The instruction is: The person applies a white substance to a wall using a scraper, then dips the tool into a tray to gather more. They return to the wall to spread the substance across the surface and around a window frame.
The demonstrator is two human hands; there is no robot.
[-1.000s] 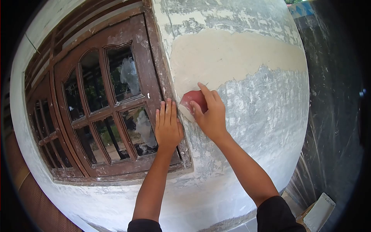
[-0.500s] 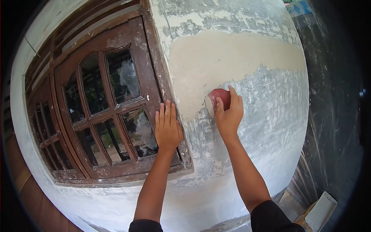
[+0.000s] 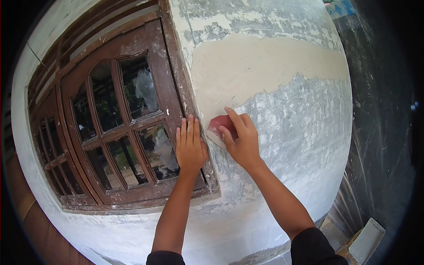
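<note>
My right hand (image 3: 244, 145) grips a red putty spreader (image 3: 220, 123) between thumb and fingers, its edge against the wall (image 3: 291, 132) close to the window frame. Pale putty (image 3: 213, 138) shows along the spreader's lower left edge. A broad beige patch of smooth putty (image 3: 260, 62) covers the wall above, with a ragged lower border over grey, scuffed plaster. My left hand (image 3: 191, 150) lies flat with fingers pointing up on the brown wooden window frame (image 3: 174, 62), just left of the spreader.
Brown window shutters with glass panes (image 3: 104, 97) fill the left side. Right of the wall hangs a dark, paint-splashed sheet (image 3: 375, 110). A whitish, box-like object (image 3: 367, 238) stands low at the right. A brown woven surface (image 3: 44, 229) shows at lower left.
My right hand has moved left and slightly down with the spreader, up to the window frame. Putty now covers more of the wall there. My left hand has stayed in place.
</note>
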